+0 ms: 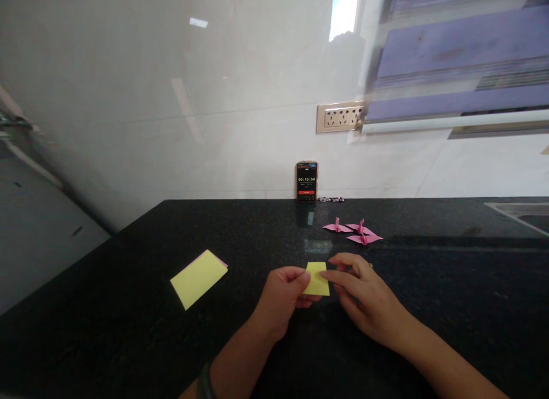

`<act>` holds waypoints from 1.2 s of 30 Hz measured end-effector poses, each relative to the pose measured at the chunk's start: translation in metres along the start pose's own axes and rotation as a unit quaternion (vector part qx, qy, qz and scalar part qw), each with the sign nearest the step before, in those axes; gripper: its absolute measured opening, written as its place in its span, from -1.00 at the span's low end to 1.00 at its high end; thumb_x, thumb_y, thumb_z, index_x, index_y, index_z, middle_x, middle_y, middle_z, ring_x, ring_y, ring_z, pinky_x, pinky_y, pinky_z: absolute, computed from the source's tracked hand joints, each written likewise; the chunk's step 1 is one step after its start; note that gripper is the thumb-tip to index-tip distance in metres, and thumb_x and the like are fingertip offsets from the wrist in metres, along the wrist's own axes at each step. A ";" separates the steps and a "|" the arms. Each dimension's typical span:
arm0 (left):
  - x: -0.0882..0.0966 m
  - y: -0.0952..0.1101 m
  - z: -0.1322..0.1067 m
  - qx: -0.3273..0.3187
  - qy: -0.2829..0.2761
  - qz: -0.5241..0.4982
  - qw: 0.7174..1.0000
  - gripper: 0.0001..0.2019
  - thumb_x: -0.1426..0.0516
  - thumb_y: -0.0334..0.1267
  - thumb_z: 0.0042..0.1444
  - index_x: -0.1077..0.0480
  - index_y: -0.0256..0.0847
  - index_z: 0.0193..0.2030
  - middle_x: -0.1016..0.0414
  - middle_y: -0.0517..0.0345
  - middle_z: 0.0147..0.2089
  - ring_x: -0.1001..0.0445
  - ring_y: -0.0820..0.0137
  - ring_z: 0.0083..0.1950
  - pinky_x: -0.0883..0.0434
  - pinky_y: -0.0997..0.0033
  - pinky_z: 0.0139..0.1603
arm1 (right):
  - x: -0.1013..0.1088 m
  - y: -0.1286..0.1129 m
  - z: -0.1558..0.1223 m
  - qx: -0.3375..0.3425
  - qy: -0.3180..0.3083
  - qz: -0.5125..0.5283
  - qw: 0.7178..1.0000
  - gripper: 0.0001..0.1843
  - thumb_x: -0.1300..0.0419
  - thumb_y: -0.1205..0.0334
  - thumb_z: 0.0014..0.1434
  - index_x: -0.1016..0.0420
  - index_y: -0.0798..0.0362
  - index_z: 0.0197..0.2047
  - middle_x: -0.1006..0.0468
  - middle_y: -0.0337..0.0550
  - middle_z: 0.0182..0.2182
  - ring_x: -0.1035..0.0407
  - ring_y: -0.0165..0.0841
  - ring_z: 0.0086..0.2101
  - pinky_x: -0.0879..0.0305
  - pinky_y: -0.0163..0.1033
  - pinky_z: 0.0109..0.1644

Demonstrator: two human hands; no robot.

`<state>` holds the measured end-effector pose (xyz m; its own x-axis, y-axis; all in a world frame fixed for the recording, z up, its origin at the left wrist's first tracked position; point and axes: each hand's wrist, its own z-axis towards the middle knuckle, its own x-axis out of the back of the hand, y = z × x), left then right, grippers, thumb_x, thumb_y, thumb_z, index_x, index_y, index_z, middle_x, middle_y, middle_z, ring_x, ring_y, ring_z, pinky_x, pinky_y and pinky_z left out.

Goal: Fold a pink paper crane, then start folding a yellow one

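A small folded piece of yellow paper is pinched by my left hand, thumb on top and fingers beneath its left side. My right hand is at the paper's right side, its fingers spread apart and a fingertip touching or just over the upper face. Beyond the hands, several pink paper cranes lie close together on the dark countertop. To the left rests a stack of paper sheets, yellow on top with a pink edge peeking out underneath.
A phone showing a running timer leans upright against the tiled wall, with a beaded strap beside it. A power socket panel is on the wall. At the far right, a sink edge is partly visible.
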<state>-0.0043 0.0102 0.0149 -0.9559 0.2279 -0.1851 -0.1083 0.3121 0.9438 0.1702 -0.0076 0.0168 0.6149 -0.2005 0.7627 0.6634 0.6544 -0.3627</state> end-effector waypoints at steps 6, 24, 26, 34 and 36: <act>0.001 -0.001 0.000 -0.007 -0.028 -0.020 0.999 -0.70 -0.12 -0.12 -0.07 -0.41 -0.35 -0.30 -0.49 0.02 -0.39 -0.46 0.45 -0.47 -0.30 0.57 -0.52 | 0.001 0.000 -0.001 0.060 -0.019 -0.086 0.994 -0.66 -0.02 0.41 0.06 -0.40 -0.07 -0.11 -0.30 -0.01 -0.11 -0.22 -0.22 -0.13 -0.26 -0.16 -0.22; -0.008 0.003 -0.005 -0.024 -0.035 0.010 0.999 -0.73 -0.13 -0.16 -0.07 -0.43 -0.36 -0.32 -0.50 0.01 -0.40 -0.46 0.41 -0.41 -0.33 0.52 -0.44 | -0.014 -0.013 -0.001 -0.105 0.059 0.139 0.983 -0.84 -0.01 0.37 0.09 -0.40 0.01 -0.34 -0.36 -0.10 -0.26 -0.29 -0.31 -0.23 -0.26 -0.22 -0.18; -0.009 0.002 -0.006 -0.028 -0.036 0.011 0.999 -0.73 -0.12 -0.17 -0.06 -0.44 -0.36 -0.32 -0.50 0.00 -0.40 -0.46 0.41 -0.40 -0.33 0.51 -0.43 | -0.015 -0.016 -0.001 -0.130 0.062 0.162 0.976 -0.85 -0.01 0.37 0.10 -0.39 0.02 -0.36 -0.39 -0.13 -0.32 -0.31 -0.34 -0.29 -0.26 -0.26 -0.22; -0.009 0.000 -0.006 -0.046 -0.074 -0.007 0.996 -0.74 -0.17 -0.24 -0.10 -0.44 -0.33 -0.25 -0.50 0.04 -0.38 -0.44 0.41 -0.36 -0.31 0.50 -0.36 | -0.016 -0.017 0.000 -0.165 0.080 0.181 0.966 -0.89 -0.06 0.37 0.07 -0.38 0.03 -0.42 -0.40 -0.16 -0.37 -0.31 -0.36 -0.35 -0.24 -0.29 -0.29; -0.010 0.000 -0.006 -0.064 -0.105 -0.025 0.992 -0.70 -0.20 -0.30 -0.14 -0.43 -0.30 -0.20 -0.50 0.07 -0.34 -0.43 0.41 -0.30 -0.30 0.48 -0.27 | -0.016 -0.015 0.000 -0.171 0.084 0.180 0.965 -0.90 -0.07 0.37 0.06 -0.38 0.04 -0.42 -0.40 -0.16 -0.37 -0.31 -0.36 -0.35 -0.24 -0.28 -0.28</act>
<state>0.0032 0.0024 0.0185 -0.8726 0.4057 -0.2721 -0.2000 0.2115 0.9567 0.1507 -0.0144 0.0097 0.8727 -0.1397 0.4678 0.4789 0.4307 -0.7649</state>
